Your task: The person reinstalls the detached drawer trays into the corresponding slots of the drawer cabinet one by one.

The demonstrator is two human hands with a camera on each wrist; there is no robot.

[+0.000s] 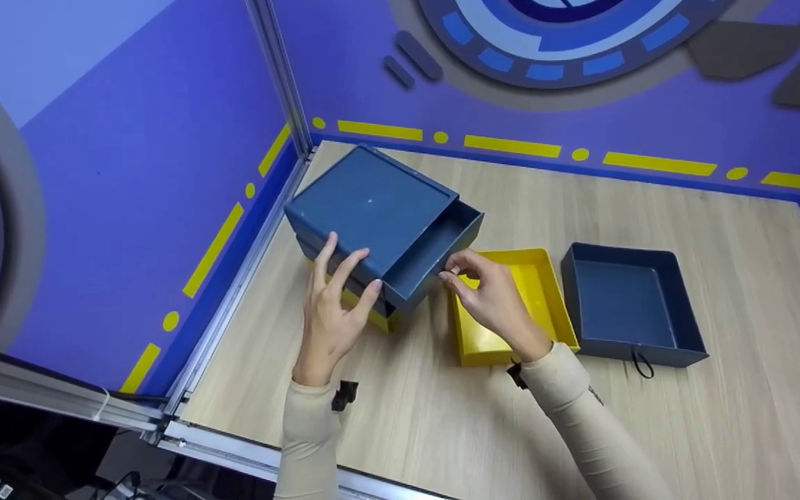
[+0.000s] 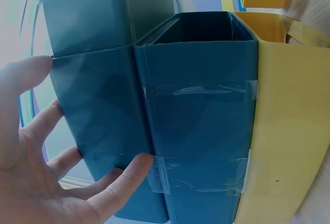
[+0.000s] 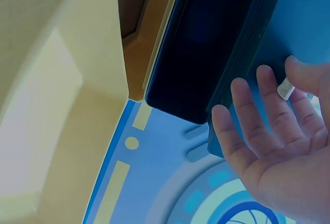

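Observation:
A stacked drawer unit stands at the back left, its two upper casings dark blue and its bottom one yellow. From the top casing a dark blue drawer sticks partly out. My left hand rests its spread fingers against the unit's side and top edge; in the left wrist view the fingers lie fairly straight along the top casing. At the drawer's front, my right hand pinches a small whitish pull tab between thumb and finger. Below, the middle blue slot and the yellow slot are without drawers.
To the right of the unit, a yellow drawer lies on the wooden table, partly under my right forearm. Beside it lies another dark blue drawer with a black loop at its front. Purple panels border the table at left and back.

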